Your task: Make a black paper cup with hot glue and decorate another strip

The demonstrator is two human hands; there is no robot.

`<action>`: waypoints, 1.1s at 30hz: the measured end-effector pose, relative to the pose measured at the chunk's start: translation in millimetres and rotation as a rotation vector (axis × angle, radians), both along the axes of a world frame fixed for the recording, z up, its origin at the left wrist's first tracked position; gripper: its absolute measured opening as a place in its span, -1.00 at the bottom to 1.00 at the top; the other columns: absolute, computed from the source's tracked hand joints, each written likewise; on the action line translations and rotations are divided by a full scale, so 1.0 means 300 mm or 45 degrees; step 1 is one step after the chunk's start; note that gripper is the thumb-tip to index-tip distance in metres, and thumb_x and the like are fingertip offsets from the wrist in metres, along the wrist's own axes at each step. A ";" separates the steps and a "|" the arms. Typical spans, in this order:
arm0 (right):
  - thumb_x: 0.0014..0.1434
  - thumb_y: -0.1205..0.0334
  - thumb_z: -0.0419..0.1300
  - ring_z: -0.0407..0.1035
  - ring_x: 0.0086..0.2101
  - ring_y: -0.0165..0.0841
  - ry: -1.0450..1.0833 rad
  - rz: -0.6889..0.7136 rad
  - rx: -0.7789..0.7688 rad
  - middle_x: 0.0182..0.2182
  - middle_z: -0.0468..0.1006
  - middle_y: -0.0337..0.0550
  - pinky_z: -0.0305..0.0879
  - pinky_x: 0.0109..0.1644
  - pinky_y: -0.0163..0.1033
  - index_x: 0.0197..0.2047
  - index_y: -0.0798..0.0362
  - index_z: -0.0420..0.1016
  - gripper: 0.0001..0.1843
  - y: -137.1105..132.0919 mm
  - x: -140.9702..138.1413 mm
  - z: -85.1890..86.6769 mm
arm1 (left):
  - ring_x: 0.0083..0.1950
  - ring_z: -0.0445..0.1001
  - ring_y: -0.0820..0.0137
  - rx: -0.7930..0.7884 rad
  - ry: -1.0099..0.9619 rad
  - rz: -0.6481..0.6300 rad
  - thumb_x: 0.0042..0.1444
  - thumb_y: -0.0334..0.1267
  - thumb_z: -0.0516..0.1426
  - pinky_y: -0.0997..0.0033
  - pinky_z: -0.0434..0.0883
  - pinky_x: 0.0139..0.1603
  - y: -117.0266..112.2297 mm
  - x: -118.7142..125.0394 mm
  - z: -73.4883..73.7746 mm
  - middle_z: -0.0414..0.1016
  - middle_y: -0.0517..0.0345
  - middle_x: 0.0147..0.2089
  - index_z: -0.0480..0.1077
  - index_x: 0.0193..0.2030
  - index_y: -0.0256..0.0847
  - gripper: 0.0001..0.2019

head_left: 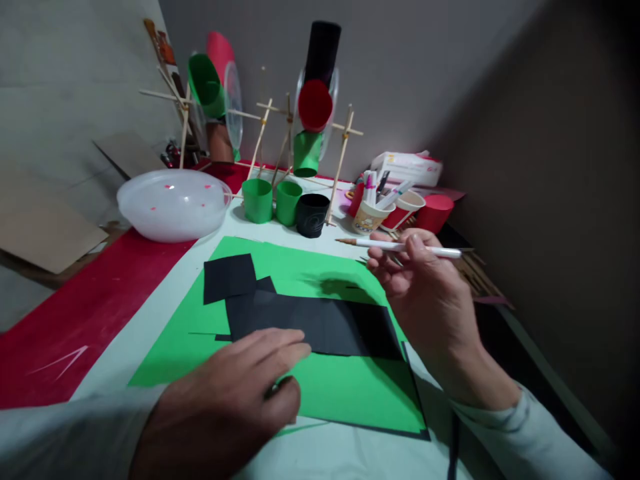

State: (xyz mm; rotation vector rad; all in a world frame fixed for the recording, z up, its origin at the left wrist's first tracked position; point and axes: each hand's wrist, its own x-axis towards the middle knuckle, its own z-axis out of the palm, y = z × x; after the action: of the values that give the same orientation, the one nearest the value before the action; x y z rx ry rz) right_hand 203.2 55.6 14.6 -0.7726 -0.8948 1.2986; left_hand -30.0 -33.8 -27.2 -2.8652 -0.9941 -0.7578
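Note:
My right hand [425, 287] is raised over the right side of the work surface, with a slim white pencil [440, 251] pinched between thumb and fingers. The pencil lies nearly level, its brown tip pointing left. My left hand [245, 387] hangs low at the front, fingers stretched out at the near edge of a long black paper strip [320, 323]; whether they touch it I cannot tell. That strip lies on a large green sheet [350, 387]. A black paper square [229, 277] sits at the strip's upper left, with smaller black scraps about.
Behind stand green paper cups [258, 201], a black cup [313, 217] and stick frames carrying coloured tubes [315, 107]. A translucent plastic bowl [175, 207] is at left. To the right are a cup of pens [373, 217], a red cup [435, 212] and a white box [406, 168].

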 end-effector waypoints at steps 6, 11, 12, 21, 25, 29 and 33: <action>0.04 0.33 0.40 0.42 -0.40 -0.52 -0.099 0.057 -0.133 -0.30 0.53 -0.27 0.40 -0.28 -0.47 -0.42 0.04 0.46 -0.83 -0.082 -0.068 -0.047 | 0.20 0.53 0.13 0.040 0.119 0.050 0.20 -0.46 0.06 0.23 0.50 0.20 -0.043 0.056 -0.024 0.60 -0.12 0.12 0.46 -0.34 -0.24 -0.82; 0.24 0.22 0.29 0.42 -0.30 -0.44 -0.303 0.269 -0.178 -0.28 0.50 -0.27 0.37 -0.20 -0.37 -0.33 -0.02 0.42 -0.87 -0.171 -0.162 -0.102 | 0.15 0.56 0.06 0.265 0.143 0.078 0.12 -0.54 0.05 0.21 0.52 0.18 -0.036 0.087 -0.040 0.63 -0.18 0.05 0.40 -0.37 -0.25 -0.83; 0.25 0.21 0.29 0.41 -0.28 -0.41 -0.360 0.285 -0.181 -0.28 0.49 -0.26 0.36 -0.20 -0.35 -0.32 -0.02 0.42 -0.87 -0.178 -0.175 -0.108 | 0.14 0.57 0.07 0.278 0.140 0.072 0.12 -0.53 0.04 0.21 0.52 0.17 -0.032 0.088 -0.045 0.64 -0.18 0.03 0.40 -0.37 -0.24 -0.83; 0.25 0.21 0.27 0.44 -0.29 -0.42 -0.644 0.254 -0.074 -0.27 0.52 -0.21 0.42 -0.19 -0.35 -0.34 -0.01 0.39 -0.85 -0.176 -0.195 -0.115 | 0.05 0.62 0.15 0.360 0.296 0.002 0.26 -0.48 -0.05 0.16 0.42 0.17 -0.015 -0.003 -0.038 0.67 -0.11 -0.03 0.39 -0.32 -0.22 -0.76; 0.25 0.23 0.26 0.45 -0.32 -0.44 -0.750 0.236 -0.032 -0.28 0.51 -0.21 0.43 -0.23 -0.38 -0.35 -0.01 0.36 -0.84 -0.182 -0.203 -0.111 | 0.04 0.62 0.12 0.417 0.301 0.042 0.29 -0.45 -0.05 0.05 0.34 0.19 -0.026 -0.022 -0.051 0.68 -0.09 -0.06 0.35 -0.30 -0.21 -0.79; 0.25 0.26 0.24 0.43 -0.32 -0.43 -0.861 0.228 0.034 -0.28 0.49 -0.23 0.42 -0.27 -0.38 -0.34 -0.03 0.35 -0.85 -0.191 -0.199 -0.113 | 0.07 0.58 0.17 0.404 0.271 0.065 0.33 -0.46 -0.09 0.07 0.35 0.18 -0.034 -0.016 -0.071 0.67 -0.03 -0.04 0.36 -0.27 -0.19 -0.75; 0.25 0.32 0.21 0.41 -0.32 -0.40 -0.925 0.242 0.072 -0.30 0.49 -0.23 0.40 -0.27 -0.32 -0.32 -0.05 0.33 -0.85 -0.203 -0.194 -0.117 | 0.11 0.54 0.15 0.350 0.297 0.065 0.35 -0.38 -0.02 0.09 0.36 0.17 -0.046 -0.013 -0.069 0.64 -0.05 0.03 0.40 -0.23 -0.20 -0.81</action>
State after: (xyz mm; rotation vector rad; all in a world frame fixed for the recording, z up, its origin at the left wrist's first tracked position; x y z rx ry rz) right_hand 145.1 -5.3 -20.6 -1.1640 -1.6062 1.1519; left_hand -33.9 -47.6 -47.8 -2.6063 -0.8554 -0.4965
